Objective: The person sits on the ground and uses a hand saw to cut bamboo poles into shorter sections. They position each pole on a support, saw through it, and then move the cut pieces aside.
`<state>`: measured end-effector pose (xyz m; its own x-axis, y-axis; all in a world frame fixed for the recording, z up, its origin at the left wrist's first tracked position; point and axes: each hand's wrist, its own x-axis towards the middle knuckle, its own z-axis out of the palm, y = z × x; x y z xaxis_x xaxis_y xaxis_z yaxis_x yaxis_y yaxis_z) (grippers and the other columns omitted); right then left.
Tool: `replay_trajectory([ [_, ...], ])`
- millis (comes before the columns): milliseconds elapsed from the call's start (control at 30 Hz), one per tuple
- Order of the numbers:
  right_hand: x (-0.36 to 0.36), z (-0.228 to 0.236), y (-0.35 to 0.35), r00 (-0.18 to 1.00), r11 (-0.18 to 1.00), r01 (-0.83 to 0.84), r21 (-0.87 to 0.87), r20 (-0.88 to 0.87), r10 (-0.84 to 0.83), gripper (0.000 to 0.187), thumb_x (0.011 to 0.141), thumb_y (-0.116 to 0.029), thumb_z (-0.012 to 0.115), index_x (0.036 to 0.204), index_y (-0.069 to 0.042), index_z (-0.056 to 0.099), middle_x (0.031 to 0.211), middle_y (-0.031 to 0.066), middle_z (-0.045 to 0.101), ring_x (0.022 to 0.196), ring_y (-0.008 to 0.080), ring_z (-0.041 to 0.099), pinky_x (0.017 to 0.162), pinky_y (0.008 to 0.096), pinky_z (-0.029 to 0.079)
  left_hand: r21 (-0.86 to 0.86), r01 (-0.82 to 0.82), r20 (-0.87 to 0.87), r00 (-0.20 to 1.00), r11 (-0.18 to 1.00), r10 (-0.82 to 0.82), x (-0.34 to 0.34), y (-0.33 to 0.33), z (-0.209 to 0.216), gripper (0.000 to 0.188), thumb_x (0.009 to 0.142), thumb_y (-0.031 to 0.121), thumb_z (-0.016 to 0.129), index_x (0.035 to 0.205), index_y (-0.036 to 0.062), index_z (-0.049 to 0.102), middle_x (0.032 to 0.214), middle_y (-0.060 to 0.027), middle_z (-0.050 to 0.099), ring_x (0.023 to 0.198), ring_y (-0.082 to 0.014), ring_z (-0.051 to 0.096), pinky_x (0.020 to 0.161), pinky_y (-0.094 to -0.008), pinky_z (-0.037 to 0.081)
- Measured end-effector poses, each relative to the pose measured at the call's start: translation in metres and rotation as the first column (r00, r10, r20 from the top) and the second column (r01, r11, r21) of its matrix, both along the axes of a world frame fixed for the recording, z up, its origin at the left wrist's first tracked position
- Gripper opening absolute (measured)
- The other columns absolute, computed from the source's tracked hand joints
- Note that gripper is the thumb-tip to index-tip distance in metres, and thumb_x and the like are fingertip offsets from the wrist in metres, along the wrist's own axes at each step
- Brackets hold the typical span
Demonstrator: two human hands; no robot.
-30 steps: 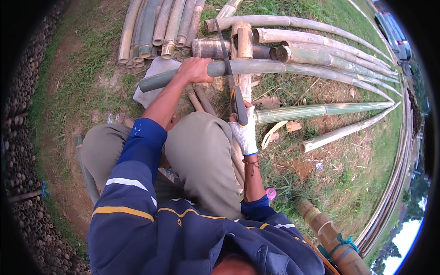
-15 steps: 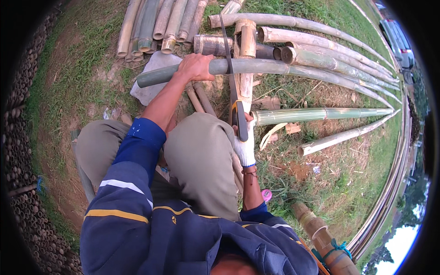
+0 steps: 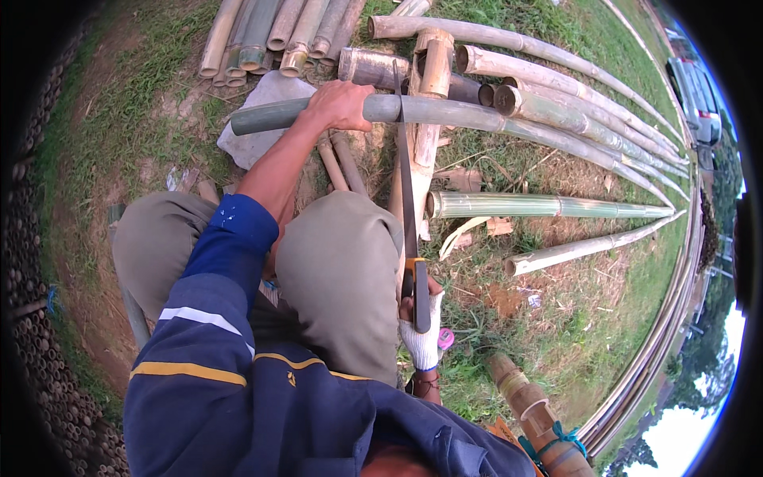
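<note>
My bare left hand (image 3: 340, 106) is wrapped round a grey-green bamboo pole (image 3: 457, 113), a short way in from its left end. The pole lies across an upright-looking bamboo support (image 3: 430, 119) and runs off to the right. In a white knit glove, my right hand (image 3: 423, 322) grips the black and yellow handle of a hand saw (image 3: 408, 187). The saw's long blade crosses the pole just right of my left hand, near its tip. The handle is drawn back beside my right knee (image 3: 338, 270).
Cut bamboo pieces (image 3: 274, 36) lie at the far left beside a flat grey stone (image 3: 266, 91). Several long poles (image 3: 556, 71) spread to the right, with a green pole (image 3: 548, 206) nearer. A pink round object (image 3: 446, 339) sits by my right wrist. Stacked bamboo (image 3: 56, 381) lines the left.
My right hand has pulled the saw back toward my body, so the blade's tip end now crosses the pole. My left hand keeps its hold on the pole.
</note>
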<state>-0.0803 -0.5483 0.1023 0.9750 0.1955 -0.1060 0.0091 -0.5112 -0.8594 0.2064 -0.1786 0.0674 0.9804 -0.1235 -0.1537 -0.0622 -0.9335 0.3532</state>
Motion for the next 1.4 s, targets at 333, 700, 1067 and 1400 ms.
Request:
replay_trajectory([
  [333, 0.133, -0.043, 0.078, 0.997, 0.973, 0.035, 0.227, 0.057, -0.049, 0.063, 0.089, 0.003, 0.068, 0.148, -0.003, 0.047, 0.11, 0.0099, 0.06, 0.089, 0.0173, 0.059, 0.088, 0.0333, 0.054, -0.026, 0.011, 0.048, 0.999, 1.0, -0.01, 0.006, -0.001, 0.004, 0.085, 0.07, 0.044, 0.084, 0.144, 0.0066, 0.067, 0.11, -0.0247, 0.08, 0.104, -0.0431, 0.077, 0.096, -0.0531, 0.061],
  [700, 0.098, -0.046, 0.052, 0.996, 0.993, 0.059, 0.1, 0.066, -0.065, 0.059, 0.094, 0.002, 0.064, 0.15, -0.003, 0.046, 0.093, 0.0045, 0.059, 0.083, 0.015, 0.058, 0.087, 0.0338, 0.054, -0.027, 0.005, 0.085, 0.996, 1.0, -0.003, 0.003, -0.013, -0.002, 0.079, 0.071, 0.041, 0.085, 0.141, 0.0082, 0.069, 0.107, -0.0242, 0.08, 0.101, -0.0441, 0.076, 0.095, -0.0535, 0.06],
  [1067, 0.0, -0.018, 0.014, 0.993, 0.983, 0.092, 0.156, -0.082, -0.08, 0.065, 0.088, 0.009, 0.063, 0.149, -0.005, 0.047, 0.113, 0.0093, 0.06, 0.089, 0.016, 0.059, 0.085, 0.0307, 0.052, 0.015, -0.01, 0.036, 0.999, 1.0, 0.01, -0.001, -0.002, -0.007, 0.076, 0.072, 0.04, 0.085, 0.139, 0.0084, 0.068, 0.109, -0.0233, 0.08, 0.103, -0.0423, 0.077, 0.095, -0.0525, 0.06],
  [1400, 0.146, -0.044, 0.077, 0.995, 0.982, 0.047, 0.182, 0.078, -0.062, 0.059, 0.097, 0.0, 0.07, 0.151, -0.007, 0.047, 0.11, 0.0068, 0.062, 0.091, 0.0157, 0.061, 0.087, 0.0331, 0.055, 0.013, -0.029, 0.007, 1.0, 0.999, 0.029, 0.006, -0.023, 0.008, 0.076, 0.074, 0.04, 0.086, 0.141, 0.0098, 0.067, 0.118, -0.0229, 0.08, 0.11, -0.0415, 0.076, 0.1, -0.0518, 0.059],
])
